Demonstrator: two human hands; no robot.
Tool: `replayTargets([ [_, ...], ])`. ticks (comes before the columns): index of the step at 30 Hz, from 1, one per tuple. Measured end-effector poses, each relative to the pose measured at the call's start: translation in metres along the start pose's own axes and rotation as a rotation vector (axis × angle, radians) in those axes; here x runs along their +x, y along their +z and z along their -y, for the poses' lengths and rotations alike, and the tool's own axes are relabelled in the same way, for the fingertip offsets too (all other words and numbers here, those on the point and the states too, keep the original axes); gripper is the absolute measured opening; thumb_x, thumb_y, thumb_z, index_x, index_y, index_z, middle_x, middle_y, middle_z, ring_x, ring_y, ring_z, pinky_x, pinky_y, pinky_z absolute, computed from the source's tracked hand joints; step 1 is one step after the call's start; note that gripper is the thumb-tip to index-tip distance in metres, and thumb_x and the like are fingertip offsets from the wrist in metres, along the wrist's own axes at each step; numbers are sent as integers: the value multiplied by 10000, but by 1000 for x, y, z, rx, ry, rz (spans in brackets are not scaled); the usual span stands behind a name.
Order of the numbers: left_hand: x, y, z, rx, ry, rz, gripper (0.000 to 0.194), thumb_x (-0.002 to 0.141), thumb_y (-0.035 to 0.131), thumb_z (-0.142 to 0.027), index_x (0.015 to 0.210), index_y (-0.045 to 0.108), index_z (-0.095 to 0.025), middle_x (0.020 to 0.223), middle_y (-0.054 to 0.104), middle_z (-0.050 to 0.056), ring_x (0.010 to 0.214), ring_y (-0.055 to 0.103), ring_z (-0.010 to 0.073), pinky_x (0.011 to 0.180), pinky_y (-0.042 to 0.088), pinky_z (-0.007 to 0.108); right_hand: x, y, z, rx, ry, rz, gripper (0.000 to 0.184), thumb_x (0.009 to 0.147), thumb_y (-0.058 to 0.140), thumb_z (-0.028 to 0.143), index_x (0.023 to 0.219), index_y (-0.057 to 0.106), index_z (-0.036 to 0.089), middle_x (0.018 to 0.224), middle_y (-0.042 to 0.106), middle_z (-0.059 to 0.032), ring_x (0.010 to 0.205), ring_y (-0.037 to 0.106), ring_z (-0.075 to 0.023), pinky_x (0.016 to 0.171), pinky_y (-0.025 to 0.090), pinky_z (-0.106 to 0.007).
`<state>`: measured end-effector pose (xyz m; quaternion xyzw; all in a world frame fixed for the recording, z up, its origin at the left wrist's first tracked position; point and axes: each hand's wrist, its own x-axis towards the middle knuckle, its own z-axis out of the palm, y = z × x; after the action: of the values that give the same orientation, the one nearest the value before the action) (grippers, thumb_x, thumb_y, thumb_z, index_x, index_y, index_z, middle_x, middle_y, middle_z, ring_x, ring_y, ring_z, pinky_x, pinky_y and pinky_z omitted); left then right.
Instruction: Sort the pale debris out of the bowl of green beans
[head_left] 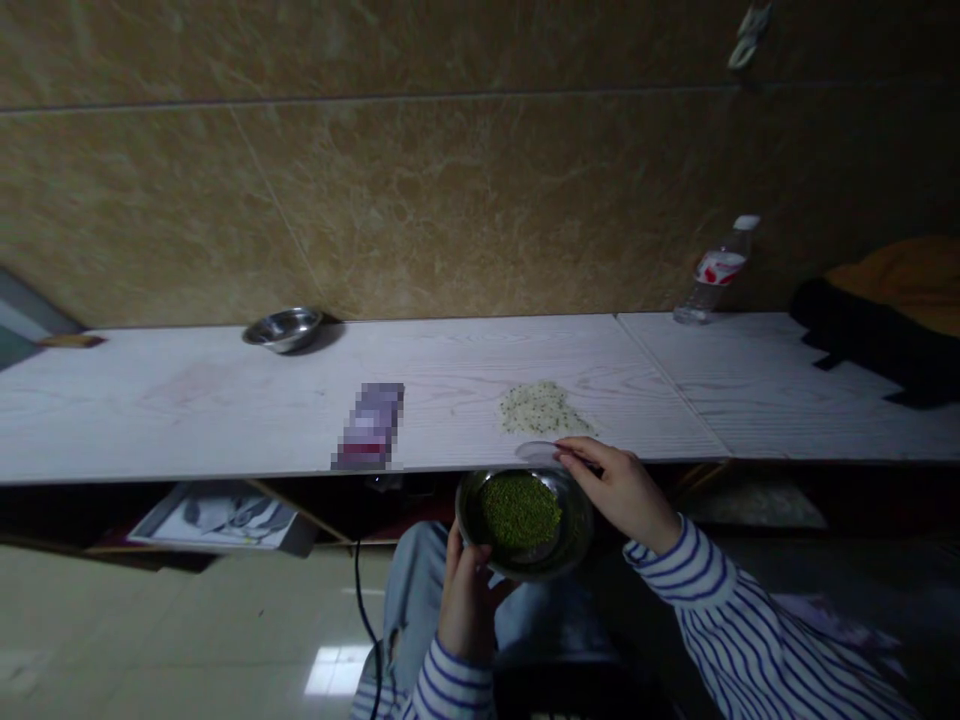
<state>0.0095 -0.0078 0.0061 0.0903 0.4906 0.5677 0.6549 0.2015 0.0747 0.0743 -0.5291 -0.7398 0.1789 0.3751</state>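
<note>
My left hand (469,590) grips the near left rim of a metal bowl (576,530) below the table's front edge. Green beans (521,512), which look like mung beans, cover much of the bowl's bottom. Between the thumb and fingers of my right hand (619,490) is a pale, thin, rounded piece (537,452), held over the bowl's far rim at the table edge. Just beyond it, a flat pile of white grains mixed with dark green beans (544,408) lies on the white tabletop (450,360).
A second metal bowl (283,330) stands back left, with a blurred-out purple rectangle (370,425) nearer the front edge. A plastic bottle (716,275) is by the wall, left of dark and orange cloth (892,320). Open shelves run underneath; a black cable (360,590) hangs left.
</note>
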Motion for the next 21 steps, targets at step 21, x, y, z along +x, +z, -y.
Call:
replayTargets([
  [21,24,7,5,55,-128,-70,750,664,621,-268,1389,437,-318,1300,560,95,1068,574,290,704,530,354,10,-33,-60,27,331,-259,323,862,581,405,1065,707,188,1012,777,-132,968,733,-293,841,588,-432],
])
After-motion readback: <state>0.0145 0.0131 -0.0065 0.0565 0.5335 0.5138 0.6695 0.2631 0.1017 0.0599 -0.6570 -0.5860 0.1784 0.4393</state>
